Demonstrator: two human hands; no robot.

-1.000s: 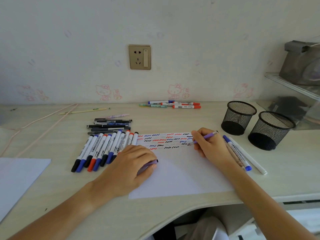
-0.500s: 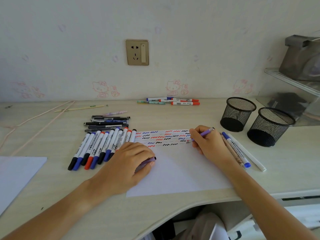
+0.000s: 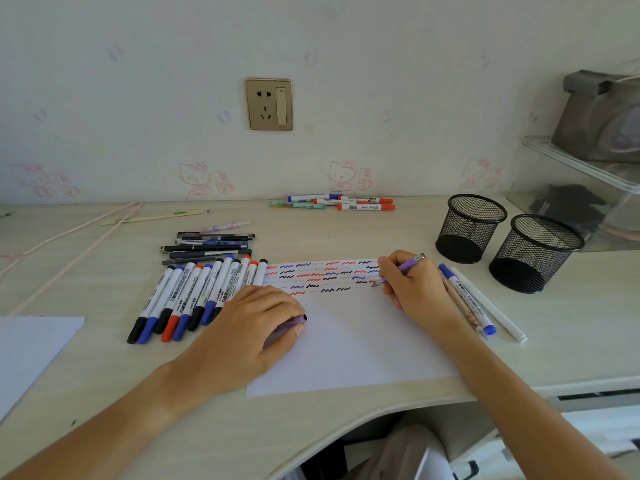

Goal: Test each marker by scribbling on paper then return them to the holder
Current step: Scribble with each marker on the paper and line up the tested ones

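Note:
My right hand (image 3: 415,289) holds a purple pen (image 3: 401,268) with its tip on the white paper (image 3: 346,341), at the right end of rows of red, blue and black squiggles. My left hand (image 3: 249,334) rests on the paper's left part and grips the purple cap (image 3: 287,329). A row of several whiteboard markers (image 3: 197,296) lies left of the paper. Two black mesh holders (image 3: 471,228) (image 3: 536,254) stand at the right, and nothing shows inside them.
Dark pens (image 3: 207,247) lie stacked behind the marker row. More markers (image 3: 343,202) lie by the wall. Three pens (image 3: 474,303) lie right of my right hand. Another sheet (image 3: 31,348) sits at the left edge. A clear shelf (image 3: 588,161) stands at the far right.
The pen tip has moved slightly down the paper's right edge. My left hand stays in place with the cap. The camera has shifted a little.

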